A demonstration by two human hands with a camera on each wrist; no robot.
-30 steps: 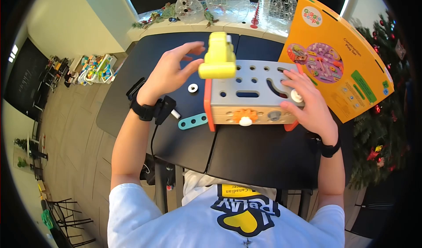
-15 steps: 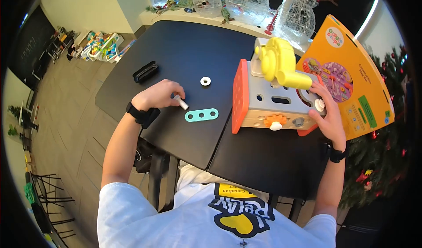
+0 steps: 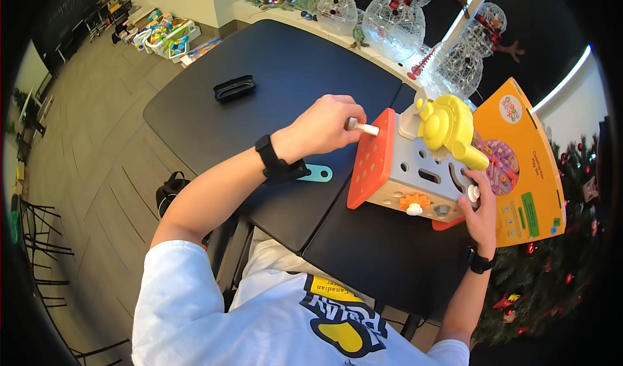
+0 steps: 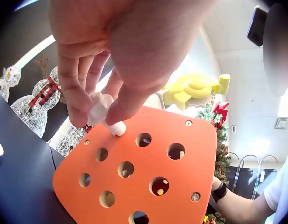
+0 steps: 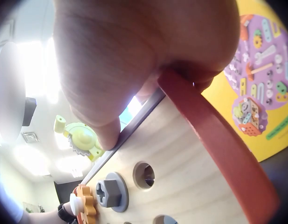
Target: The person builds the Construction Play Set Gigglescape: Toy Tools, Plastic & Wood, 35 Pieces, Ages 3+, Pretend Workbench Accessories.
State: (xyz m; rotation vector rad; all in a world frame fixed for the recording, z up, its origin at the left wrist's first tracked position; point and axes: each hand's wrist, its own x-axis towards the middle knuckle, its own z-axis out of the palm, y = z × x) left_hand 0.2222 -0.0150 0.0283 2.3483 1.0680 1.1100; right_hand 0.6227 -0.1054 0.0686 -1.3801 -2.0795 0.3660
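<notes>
White bolt (image 3: pixel 365 128) first: it's at about 10 o'clock from the middle of the toy bench (image 3: pixel 368 165), right up by the top of that red-orange end panel with all the holes. The left hand (image 3: pixel 322 124) has it by the chunky head, thumb on one side and fingertips on the other, so that grip is closed down to just the bolt's width. The shank points at the panel, but I can't tell if the tip is actually touching it.

The right hand (image 3: pixel 480 218) is at 4 to 5 o'clock, resting on the other end of the toy bench. Its grip is open and loose, thumb laid on the edge of the grey top, not pinching anything. A white knob (image 3: pixel 473 193) sits right by the thumb, at 4 o'clock.

On the wooden front, the orange gear (image 3: pixel 407 200) with its white center is at 6 o'clock and the grey bolt head (image 3: pixel 442 209) is at 5. The yellow tool piece (image 3: pixel 448 129) stands up over the top at 1 o'clock.

Further out on the black worktop (image 3: pixel 292 74), a teal strip (image 3: pixel 318 173) pokes out at 9 o'clock, partly hidden by the left wrist, and a black case (image 3: pixel 234 89) lies well apart at 10. The big orange box (image 3: pixel 525 171) stands at 3 o'clock.
</notes>
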